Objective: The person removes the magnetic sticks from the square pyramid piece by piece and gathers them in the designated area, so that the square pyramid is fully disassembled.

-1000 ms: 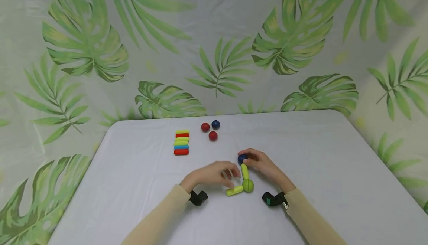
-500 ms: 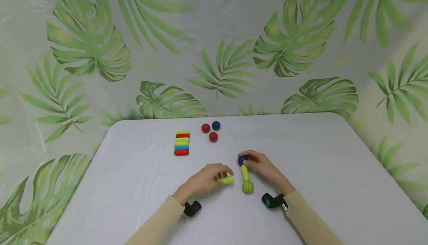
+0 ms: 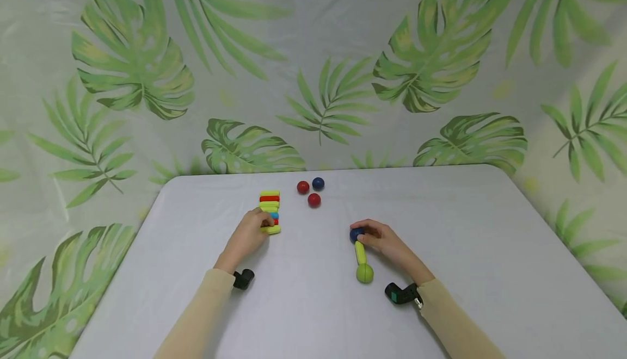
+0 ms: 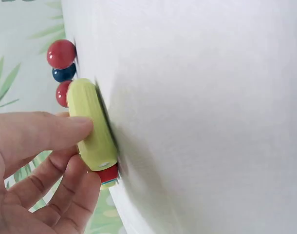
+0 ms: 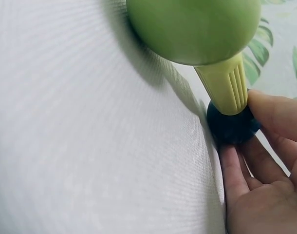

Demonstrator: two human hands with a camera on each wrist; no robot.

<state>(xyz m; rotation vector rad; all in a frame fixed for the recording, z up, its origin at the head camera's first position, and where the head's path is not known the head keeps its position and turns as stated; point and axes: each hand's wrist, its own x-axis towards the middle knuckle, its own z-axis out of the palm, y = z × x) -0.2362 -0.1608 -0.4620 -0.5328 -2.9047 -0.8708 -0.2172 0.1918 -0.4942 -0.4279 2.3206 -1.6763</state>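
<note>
In the head view my left hand [image 3: 247, 235] is at the near end of a row of coloured rods. Its thumb and fingers pinch a yellow-green rod [image 4: 101, 148], which lies alongside a red rod [image 4: 108, 174]. My right hand [image 3: 387, 243] holds a dark blue ball [image 5: 230, 130] between thumb and fingers. From that ball a yellow-green rod [image 3: 360, 253] leads toward the near side and meets a larger green ball [image 3: 364, 273]. Part of the rod row is hidden behind the left fingers.
Farther back in the row lie a red rod [image 3: 269, 198] and yellow-green rods. Beyond the row's right side sit two red balls [image 3: 314, 200] and another blue ball [image 3: 318, 183]. The white table [image 3: 313, 315] ends at a leaf-patterned cloth [image 3: 318, 87].
My left hand has drawn the yellow-green rod away from the green ball and carried it left to the near end of the row. My right hand has stayed on the blue ball.
</note>
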